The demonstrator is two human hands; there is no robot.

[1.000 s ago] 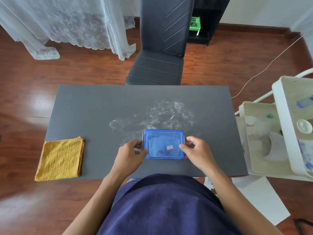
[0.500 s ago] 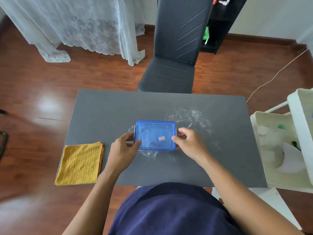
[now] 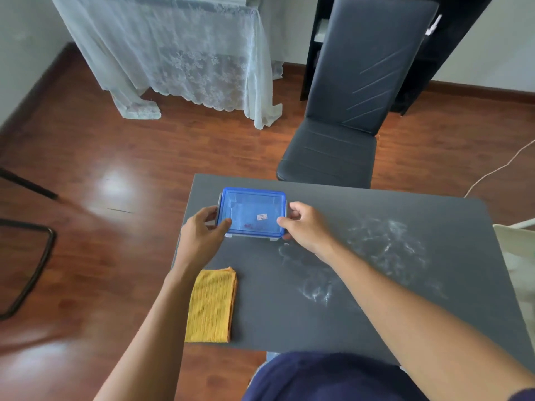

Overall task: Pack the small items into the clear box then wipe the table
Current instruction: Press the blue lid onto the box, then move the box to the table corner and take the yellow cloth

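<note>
The clear box (image 3: 252, 214) with its blue lid on sits near the far left corner of the grey table (image 3: 341, 328). Small reddish items show faintly through the lid. My left hand (image 3: 204, 234) grips the box's left end, thumb on the lid. My right hand (image 3: 304, 225) grips its right end, fingers curled round the edge. A folded yellow cloth (image 3: 212, 305) lies at the table's near left edge. White powdery smears (image 3: 385, 244) cover the middle and right of the tabletop.
A black chair (image 3: 341, 120) stands at the far side of the table. A white cart (image 3: 518, 256) edges in at the right. A lace curtain (image 3: 185, 53) hangs at the back left. A black metal frame (image 3: 31, 256) stands on the wooden floor at left.
Both hands have carried the closed box from the table's near middle to its far left corner. My head has turned left, so the cart has mostly left the view.
</note>
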